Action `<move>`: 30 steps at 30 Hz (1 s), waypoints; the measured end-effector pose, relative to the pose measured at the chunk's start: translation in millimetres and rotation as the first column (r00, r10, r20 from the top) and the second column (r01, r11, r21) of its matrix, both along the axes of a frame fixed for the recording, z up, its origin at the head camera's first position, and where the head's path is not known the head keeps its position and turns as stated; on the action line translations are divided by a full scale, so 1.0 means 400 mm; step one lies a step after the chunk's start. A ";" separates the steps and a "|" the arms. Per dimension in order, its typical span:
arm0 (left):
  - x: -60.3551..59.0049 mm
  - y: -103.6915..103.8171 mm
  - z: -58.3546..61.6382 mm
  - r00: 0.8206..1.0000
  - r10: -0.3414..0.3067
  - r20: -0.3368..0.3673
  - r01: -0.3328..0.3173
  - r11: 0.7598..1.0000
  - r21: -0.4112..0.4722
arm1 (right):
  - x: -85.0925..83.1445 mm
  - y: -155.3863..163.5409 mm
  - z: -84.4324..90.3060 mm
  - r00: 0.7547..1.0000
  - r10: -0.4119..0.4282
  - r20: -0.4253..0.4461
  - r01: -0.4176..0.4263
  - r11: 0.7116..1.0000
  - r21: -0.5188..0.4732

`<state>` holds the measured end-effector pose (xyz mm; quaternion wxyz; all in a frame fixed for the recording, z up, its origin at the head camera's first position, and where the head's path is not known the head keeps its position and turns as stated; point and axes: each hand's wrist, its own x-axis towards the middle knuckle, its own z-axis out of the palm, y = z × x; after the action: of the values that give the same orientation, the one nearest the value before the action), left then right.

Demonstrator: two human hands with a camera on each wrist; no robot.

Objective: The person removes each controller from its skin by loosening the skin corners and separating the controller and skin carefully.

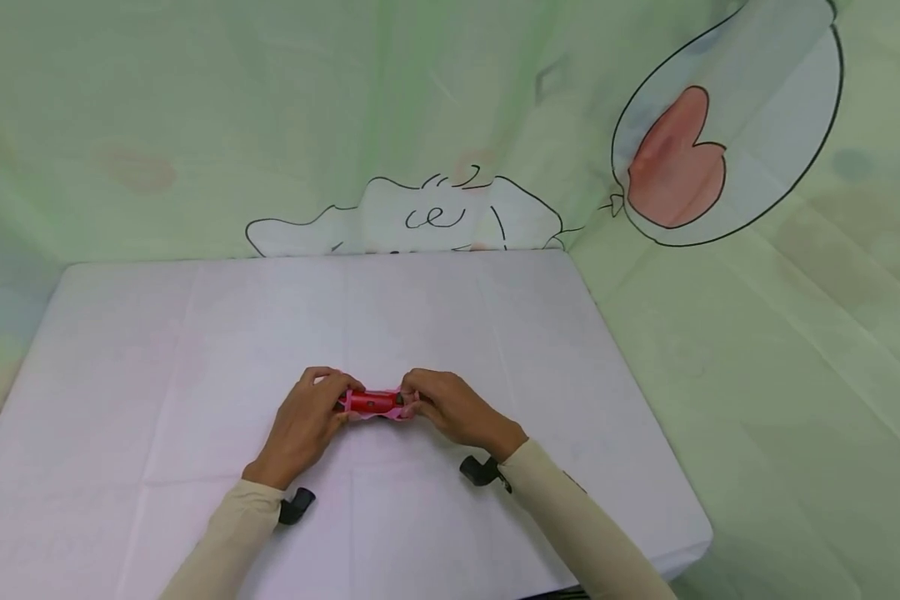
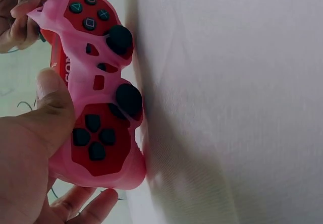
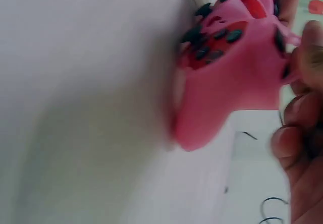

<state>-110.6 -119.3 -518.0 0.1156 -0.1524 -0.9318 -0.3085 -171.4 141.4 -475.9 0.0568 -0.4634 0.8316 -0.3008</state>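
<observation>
One red game controller (image 1: pixel 373 403) in a pink silicone cover is gripped at its ends by two hands, the left hand (image 1: pixel 305 421) and the right hand (image 1: pixel 453 408), just above the table's middle. One white-covered table (image 1: pixel 195 350) is seen, backed by a pale green cartoon-printed curtain (image 1: pixel 720 333).

A red game controller (image 1: pixel 373 403) in a translucent pink silicone skin sits low on a white table, at about six o'clock from the table's centre. It lies sideways, held at both ends. Its face carries two black thumbsticks side by side, a black direction pad on a red panel at one end and four round symbol buttons at the other. The pink skin looks loose and pulled away at the button end.
</observation>
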 end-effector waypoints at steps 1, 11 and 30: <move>0.001 0.000 -0.001 1.000 0.001 -0.005 -0.001 1.000 0.002 | 0.000 -0.002 0.005 1.000 -0.006 -0.012 0.006 1.000 0.029; 0.001 -0.009 -0.010 1.000 -0.022 -0.007 0.022 1.000 0.017 | 0.011 -0.020 0.031 0.999 0.011 -0.033 -0.004 0.977 0.212; 0.004 -0.012 -0.006 0.999 -0.038 -0.023 0.039 0.999 0.018 | -0.065 -0.017 0.002 0.944 0.014 0.329 -0.033 0.998 0.053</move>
<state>-108.9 -124.3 -520.2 0.1215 -0.1727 -0.9245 -0.3174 -197.4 134.4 -475.2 0.2113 -0.4151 0.8132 -0.3489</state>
